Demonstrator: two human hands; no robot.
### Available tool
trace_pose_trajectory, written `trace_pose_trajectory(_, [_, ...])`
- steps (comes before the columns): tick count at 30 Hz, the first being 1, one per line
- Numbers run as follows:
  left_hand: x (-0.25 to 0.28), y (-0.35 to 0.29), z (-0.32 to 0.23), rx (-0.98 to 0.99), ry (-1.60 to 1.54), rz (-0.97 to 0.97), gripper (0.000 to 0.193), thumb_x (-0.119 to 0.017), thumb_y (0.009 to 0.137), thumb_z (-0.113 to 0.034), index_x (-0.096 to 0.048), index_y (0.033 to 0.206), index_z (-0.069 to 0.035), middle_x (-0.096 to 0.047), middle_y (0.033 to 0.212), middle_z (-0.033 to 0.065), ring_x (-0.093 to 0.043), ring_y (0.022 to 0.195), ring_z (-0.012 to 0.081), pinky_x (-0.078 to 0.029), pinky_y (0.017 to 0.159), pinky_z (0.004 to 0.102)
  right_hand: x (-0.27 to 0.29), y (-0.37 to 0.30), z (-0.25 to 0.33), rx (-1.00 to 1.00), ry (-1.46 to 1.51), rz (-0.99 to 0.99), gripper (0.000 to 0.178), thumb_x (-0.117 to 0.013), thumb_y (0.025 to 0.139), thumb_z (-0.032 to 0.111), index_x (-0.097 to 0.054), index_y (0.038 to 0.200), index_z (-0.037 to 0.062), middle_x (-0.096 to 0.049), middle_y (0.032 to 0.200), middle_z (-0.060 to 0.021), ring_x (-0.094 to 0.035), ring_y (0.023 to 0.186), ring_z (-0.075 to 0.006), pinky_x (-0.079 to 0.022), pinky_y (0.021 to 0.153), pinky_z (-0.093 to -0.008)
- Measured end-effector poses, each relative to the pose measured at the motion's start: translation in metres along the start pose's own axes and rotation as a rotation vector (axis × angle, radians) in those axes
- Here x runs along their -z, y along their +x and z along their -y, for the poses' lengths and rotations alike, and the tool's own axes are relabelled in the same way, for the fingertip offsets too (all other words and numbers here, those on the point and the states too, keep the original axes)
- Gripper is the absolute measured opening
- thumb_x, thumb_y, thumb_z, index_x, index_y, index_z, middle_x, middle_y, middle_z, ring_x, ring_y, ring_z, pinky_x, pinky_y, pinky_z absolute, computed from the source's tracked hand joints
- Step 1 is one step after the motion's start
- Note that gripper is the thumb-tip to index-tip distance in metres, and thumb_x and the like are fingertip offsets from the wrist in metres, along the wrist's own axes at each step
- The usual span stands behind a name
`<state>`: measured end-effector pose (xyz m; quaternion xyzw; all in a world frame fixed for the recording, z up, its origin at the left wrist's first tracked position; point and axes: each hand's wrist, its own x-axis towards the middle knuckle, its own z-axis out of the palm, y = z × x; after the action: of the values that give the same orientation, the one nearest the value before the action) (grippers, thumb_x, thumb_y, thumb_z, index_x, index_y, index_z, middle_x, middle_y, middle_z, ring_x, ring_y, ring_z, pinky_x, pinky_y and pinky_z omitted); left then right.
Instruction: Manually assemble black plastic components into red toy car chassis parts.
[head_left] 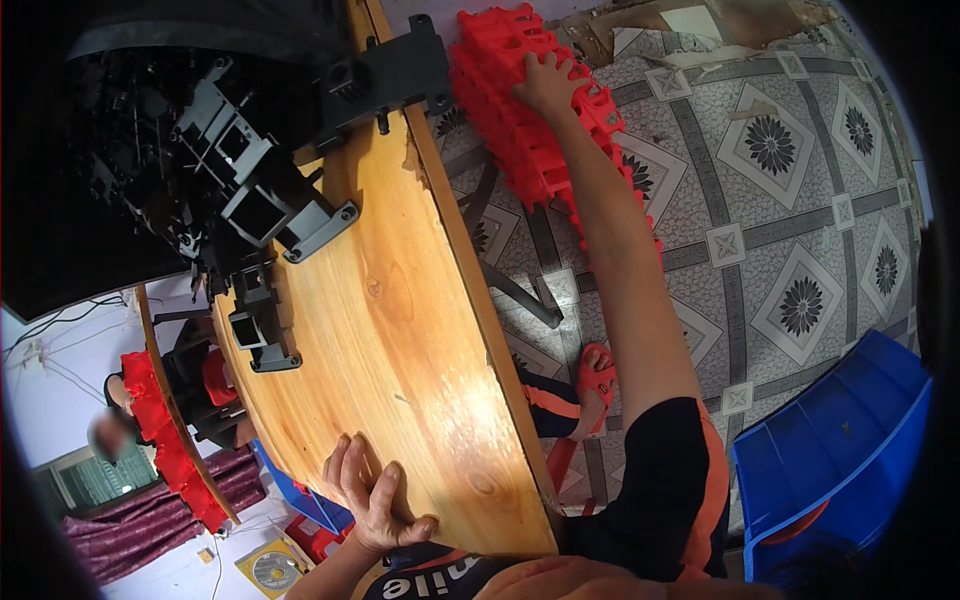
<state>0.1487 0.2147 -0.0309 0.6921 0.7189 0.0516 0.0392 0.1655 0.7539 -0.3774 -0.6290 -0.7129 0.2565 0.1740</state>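
Observation:
My right arm stretches away from me past the table's right edge, and my right hand lies on a stack of red plastic molded parts standing by the floor. Its fingers are spread over the top of the stack. On the near end of the wooden table rests my left hand, fingers apart, holding nothing. Black plastic frame-like parts are heaped at the table's far left. One flat black part juts over the far right edge, close to the red stack.
A blue plastic bin stands on the patterned tile floor at the right. Below the table, a metal leg and my foot in a red sandal show. Beyond the table's left side, a person sits near more red parts.

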Motion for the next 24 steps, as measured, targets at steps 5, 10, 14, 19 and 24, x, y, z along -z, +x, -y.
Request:
trace_pose_trajectory(5, [-0.003, 0.000, 0.001, -0.018, -0.005, -0.027, 0.075, -0.053, 0.085, -0.069, -0.052, 0.135, -0.013, -0.036, 0.145, 0.0275, -0.035, 0.130, 0.0470, -0.028, 0.104, 0.0578, 0.003, -0.039, -0.010, 0.183, 0.090, -0.238, 0.064, -0.077, 0.066, 0.034, -0.054, 0.124, 0.0181, -0.043, 0.138, -0.0162, -0.038, 0.128, -0.0418, -0.021, 0.095, -0.0836])
trace_pose_trajectory(10, [0.000, 0.005, 0.000, -0.030, 0.000, -0.015, 0.074, -0.053, 0.085, -0.067, -0.053, 0.134, -0.011, -0.037, 0.145, 0.0276, -0.036, 0.130, 0.0468, -0.027, 0.105, 0.0566, 0.007, -0.074, -0.032, 0.183, 0.174, -0.488, 0.070, -0.080, 0.065, 0.035, -0.053, 0.127, 0.0186, -0.038, 0.145, -0.0153, -0.040, 0.127, -0.0378, -0.024, 0.099, -0.0776])
trace_pose_trajectory(14, [0.002, 0.007, 0.000, -0.036, 0.024, -0.015, 0.073, -0.055, 0.085, -0.064, -0.053, 0.134, -0.009, -0.037, 0.145, 0.0275, -0.036, 0.130, 0.0465, -0.026, 0.106, 0.0557, 0.016, -0.125, -0.038, 0.130, 0.162, -0.559, 0.072, -0.081, 0.065, 0.035, -0.052, 0.129, 0.0172, -0.032, 0.152, -0.0134, -0.043, 0.125, -0.0351, -0.033, 0.098, -0.0679])
trace_pose_trajectory(19, [0.002, 0.006, -0.002, -0.042, 0.028, -0.036, 0.073, -0.059, 0.083, -0.059, -0.053, 0.134, -0.007, -0.037, 0.145, 0.0280, -0.034, 0.132, 0.0454, -0.025, 0.106, 0.0550, 0.017, -0.162, -0.056, 0.192, 0.086, -0.561, 0.059, -0.082, 0.066, 0.032, -0.057, 0.115, 0.0107, -0.030, 0.153, -0.0152, -0.044, 0.122, -0.0371, -0.041, 0.094, -0.0561])
trace_pose_trajectory(24, [0.004, 0.008, -0.007, -0.048, 0.021, -0.008, 0.072, -0.061, 0.081, -0.055, -0.053, 0.135, -0.007, -0.035, 0.148, 0.0253, -0.031, 0.134, 0.0437, -0.022, 0.107, 0.0531, 0.028, -0.167, -0.091, 0.322, 0.119, -0.595, 0.050, -0.084, 0.064, 0.027, -0.059, 0.103, 0.0061, -0.032, 0.151, -0.0197, -0.044, 0.122, -0.0403, -0.044, 0.090, -0.0522])
